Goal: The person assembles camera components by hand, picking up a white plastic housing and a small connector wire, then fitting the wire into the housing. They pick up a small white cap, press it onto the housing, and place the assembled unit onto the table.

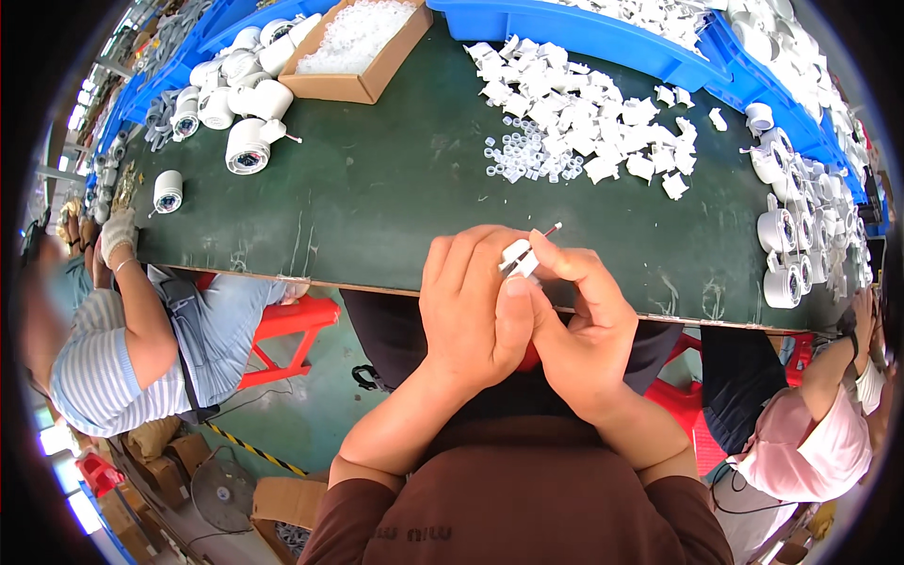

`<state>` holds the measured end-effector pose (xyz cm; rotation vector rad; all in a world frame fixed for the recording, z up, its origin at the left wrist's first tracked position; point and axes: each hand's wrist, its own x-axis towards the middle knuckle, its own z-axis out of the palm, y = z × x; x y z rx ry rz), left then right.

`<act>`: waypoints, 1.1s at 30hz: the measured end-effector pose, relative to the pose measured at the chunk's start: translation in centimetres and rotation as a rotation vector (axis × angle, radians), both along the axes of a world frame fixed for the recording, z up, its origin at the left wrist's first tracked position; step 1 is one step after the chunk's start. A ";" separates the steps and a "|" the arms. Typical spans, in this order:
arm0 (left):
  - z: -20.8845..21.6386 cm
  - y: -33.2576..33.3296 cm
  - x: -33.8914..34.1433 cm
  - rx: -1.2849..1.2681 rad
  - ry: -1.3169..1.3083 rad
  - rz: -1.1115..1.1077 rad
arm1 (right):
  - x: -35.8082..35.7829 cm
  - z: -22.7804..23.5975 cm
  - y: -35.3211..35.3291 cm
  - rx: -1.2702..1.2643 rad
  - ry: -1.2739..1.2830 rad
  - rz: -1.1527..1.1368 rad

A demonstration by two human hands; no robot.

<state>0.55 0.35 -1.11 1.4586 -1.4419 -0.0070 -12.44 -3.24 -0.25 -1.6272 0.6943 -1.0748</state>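
**Two hands close on a small white part at the near edge of the bench**

The left hand (471, 301) and the right hand (579, 320) meet just in front of the near edge of the dark green table (377, 188). Between their fingertips sits a small white plastic piece (517, 256), pinched by the left thumb and fingers. The right hand grips a thin wire with a red tip (546, 230), which sticks out to the far right from the piece.

Farther off on the table, a heap of white plastic clips (584, 113) lies right of centre, with a cluster of small clear rings (523, 160) at its near left side. A cardboard box (353, 52) filled with clear bits stands at the far left, beside white round housings (247, 146). More round housings (786, 245) line the right end. Blue bins (565, 28) run along the far edge.

A seated person in a striped shirt (104, 358) is at the left, on a red stool (282, 330); another person in pink (810, 443) sits at the right.
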 end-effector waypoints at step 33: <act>0.5 0.7 4.4 -0.013 0.204 -0.352 | -1.2 4.1 -5.0 0.713 0.104 0.450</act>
